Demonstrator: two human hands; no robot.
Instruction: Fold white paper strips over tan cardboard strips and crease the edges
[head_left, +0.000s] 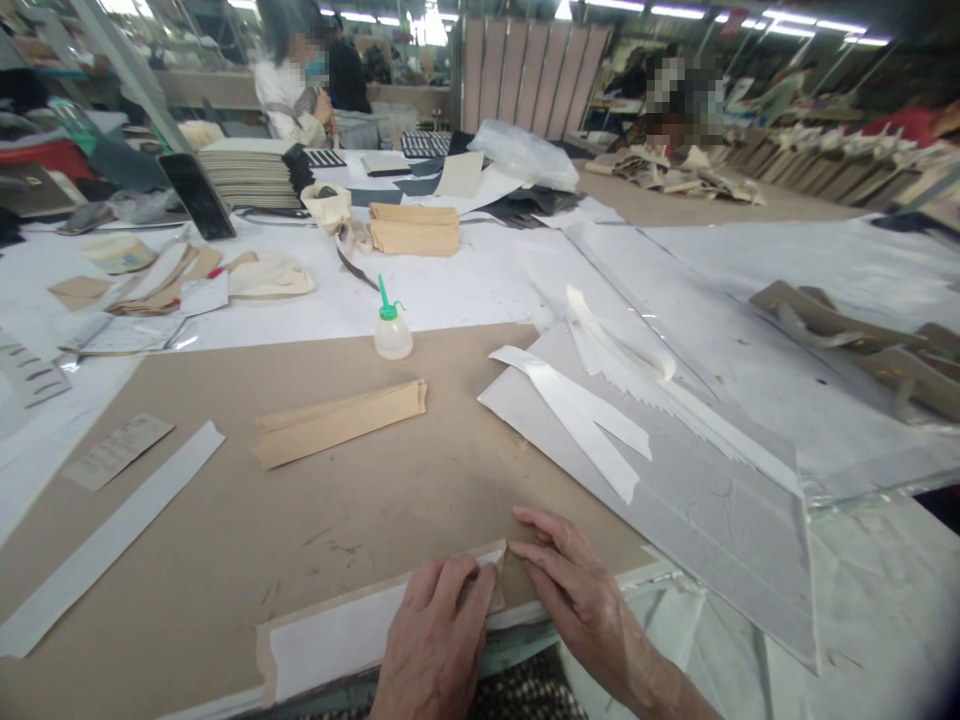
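A tan strip (264,655) with a white strip (330,640) laid on it lies along the table's near edge. My left hand (439,630) presses down on its right part, the fingers bent and close together near the end. Just right of that end is my right hand (574,590), its fingers apart and its fingertips beside the strip's corner; nothing shows in it. Beyond them, folded tan strips (341,423) rest on the brown board (360,500). A long white strip (112,540) lies at the left.
A small bottle with a green nozzle (394,335) stands at the board's far edge. White strips (585,420) lie on a grey sheet (697,520) at the right. Farther back are a phone (197,195), stacked panels (251,172) and a person in a light top (289,90).
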